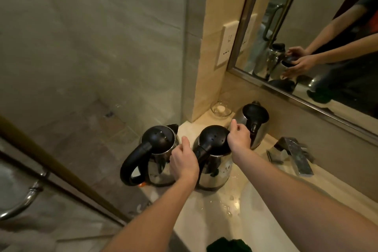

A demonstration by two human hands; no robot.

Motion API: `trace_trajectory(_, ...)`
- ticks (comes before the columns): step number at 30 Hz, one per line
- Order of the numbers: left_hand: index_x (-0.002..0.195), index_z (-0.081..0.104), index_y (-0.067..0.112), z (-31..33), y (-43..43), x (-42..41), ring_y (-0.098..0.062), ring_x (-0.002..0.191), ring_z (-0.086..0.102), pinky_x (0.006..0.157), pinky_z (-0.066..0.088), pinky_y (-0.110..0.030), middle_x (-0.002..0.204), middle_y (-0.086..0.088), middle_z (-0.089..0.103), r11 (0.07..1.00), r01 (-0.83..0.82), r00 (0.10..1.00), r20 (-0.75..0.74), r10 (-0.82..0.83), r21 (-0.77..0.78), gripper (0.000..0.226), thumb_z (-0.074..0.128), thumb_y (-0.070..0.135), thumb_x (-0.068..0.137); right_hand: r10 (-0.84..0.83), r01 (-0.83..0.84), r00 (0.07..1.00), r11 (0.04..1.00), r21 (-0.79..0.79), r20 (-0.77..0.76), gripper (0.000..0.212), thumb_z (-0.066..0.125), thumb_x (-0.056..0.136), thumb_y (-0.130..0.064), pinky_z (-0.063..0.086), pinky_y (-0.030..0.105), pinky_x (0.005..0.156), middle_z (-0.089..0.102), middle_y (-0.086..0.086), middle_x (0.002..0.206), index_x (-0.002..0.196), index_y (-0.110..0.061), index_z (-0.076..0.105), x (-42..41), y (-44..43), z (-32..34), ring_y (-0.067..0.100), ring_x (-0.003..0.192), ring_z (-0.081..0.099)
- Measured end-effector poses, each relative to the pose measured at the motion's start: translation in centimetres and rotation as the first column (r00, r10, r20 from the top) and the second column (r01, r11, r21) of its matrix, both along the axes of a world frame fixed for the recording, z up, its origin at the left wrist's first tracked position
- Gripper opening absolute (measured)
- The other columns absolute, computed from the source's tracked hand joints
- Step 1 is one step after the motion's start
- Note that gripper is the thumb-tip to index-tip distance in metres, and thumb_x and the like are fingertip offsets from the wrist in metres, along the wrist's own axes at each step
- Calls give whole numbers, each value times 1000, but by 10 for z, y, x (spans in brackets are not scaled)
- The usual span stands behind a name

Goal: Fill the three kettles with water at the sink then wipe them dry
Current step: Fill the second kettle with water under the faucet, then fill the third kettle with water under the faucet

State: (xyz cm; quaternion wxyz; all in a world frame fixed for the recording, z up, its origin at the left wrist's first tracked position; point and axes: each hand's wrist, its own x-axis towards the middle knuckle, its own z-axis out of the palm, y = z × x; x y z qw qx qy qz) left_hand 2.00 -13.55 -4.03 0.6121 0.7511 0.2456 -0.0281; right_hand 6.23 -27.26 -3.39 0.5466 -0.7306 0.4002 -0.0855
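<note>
Three kettles, steel-bodied with black lids and handles, stand grouped on the table point(206, 200) at centre frame, left of the sink point(245, 231).

1. Left kettle point(157, 170): upright, lid down, handle turned toward the lower left. No hand is on it. It stands near the table's left edge, just beside item 2.

2. Middle kettle point(214, 172): upright, lid down. The left hand point(184, 163) is curled round its handle. The right hand point(239, 139) clasps the right rim of the lid, thumb raised. Judged purpose: one hand steadies the body by the handle while the other seats or works the lid. Which of the two cannot be told, nor whether it holds water.

3. Back kettle point(259, 135): upper right of the group, near the wall under the mirror point(306, 26), just behind the right hand. Handle faces the viewer. Lid position is unclear.

Associated items:
- Faucet point(294, 155), right of centre, with no water seen running.
- Water drops point(231, 204) on the table between kettles and sink, which suggests wet handling and that wiping is likely outstanding.
- Dark green cloth point(229, 245) at the bottom edge, within reach, probably for drying.
- Glass dish point(221, 108) in the corner behind the kettles, well out of the working path.
</note>
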Motion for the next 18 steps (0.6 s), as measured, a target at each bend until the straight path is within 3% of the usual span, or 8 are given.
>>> trace_trajectory(5, 71, 59, 24, -12, -4, 8, -17, 84, 62, 86, 40, -34, 76, 2, 62, 999, -40, 999, 7, 40, 36, 49, 34, 53, 102, 19, -20, 1000, 1000, -19, -11, 33, 44, 101, -45, 37, 34, 87, 57, 2, 106, 112, -17, 57, 14, -1, -8, 18, 98, 49)
trace_trajectory(8, 75, 62, 24, -23, -11, 15, -21, 88, 65, 92, 47, -41, 82, 0, 67, 997, -53, 999, -4, 53, 51, 53, 30, 58, 100, 35, -35, 999, 999, 2, -2, 27, 45, 101, -44, 38, 36, 89, 56, 1, 104, 107, -20, 55, 21, -6, -11, 18, 98, 49)
trace_trajectory(12, 98, 70, 15, -25, -22, 24, -24, 100, 59, 96, 43, -42, 98, -6, 67, 992, -93, 995, -12, 94, 84, 57, 31, 56, 101, 64, -64, 998, 998, -5, 21, 20, 45, 101, -43, 38, 35, 90, 53, -1, 103, 101, -24, 50, 33, -13, -15, 17, 98, 47)
trace_trajectory(18, 100, 71, 12, -29, -37, 39, -21, 97, 58, 95, 42, -40, 93, -3, 64, 988, -115, 993, 8, 115, 101, 57, 31, 52, 102, 113, -113, 992, 994, -13, 57, 24, 45, 101, -42, 40, 34, 91, 53, -6, 90, 103, -21, 58, 59, -24, -21, 15, 97, 50)
